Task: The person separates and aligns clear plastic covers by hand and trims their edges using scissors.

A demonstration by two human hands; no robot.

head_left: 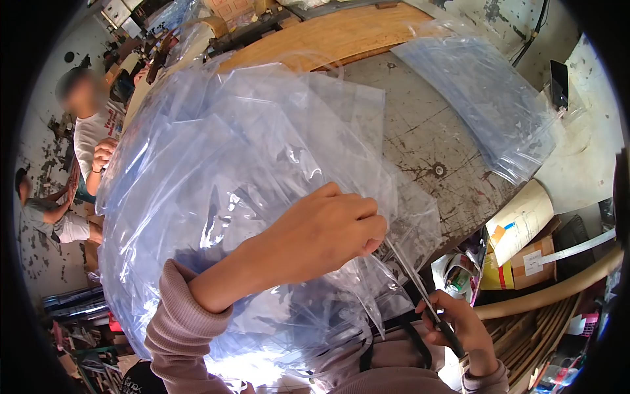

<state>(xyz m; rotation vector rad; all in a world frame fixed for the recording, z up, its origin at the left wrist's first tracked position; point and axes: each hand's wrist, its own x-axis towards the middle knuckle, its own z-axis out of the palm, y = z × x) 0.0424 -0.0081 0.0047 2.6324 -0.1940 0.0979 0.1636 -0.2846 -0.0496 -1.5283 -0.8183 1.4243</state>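
Note:
A big heap of clear, bluish plastic sheets (pixel 216 164) spreads in front of me, folded and shiny. My left hand (pixel 335 226) lies across it, fingers closed in a pinch on the plastic near its right edge; the fingertips are partly hidden. In my right hand (pixel 459 325), low at the right, is a pair of scissors (pixel 412 272). Their blades point up and left, with the tips close to the fingers of my left hand. Loose plastic flaps hang beneath my left hand, towards my lap.
A flat stack of clear plastic sheets (pixel 479 98) lies at the far right of the worn table (pixel 420 138). Behind is a wooden board (pixel 341 33). Cardboard boxes (pixel 525 259) and a curved tan tube (pixel 558 289) stand right. Two people are at the left.

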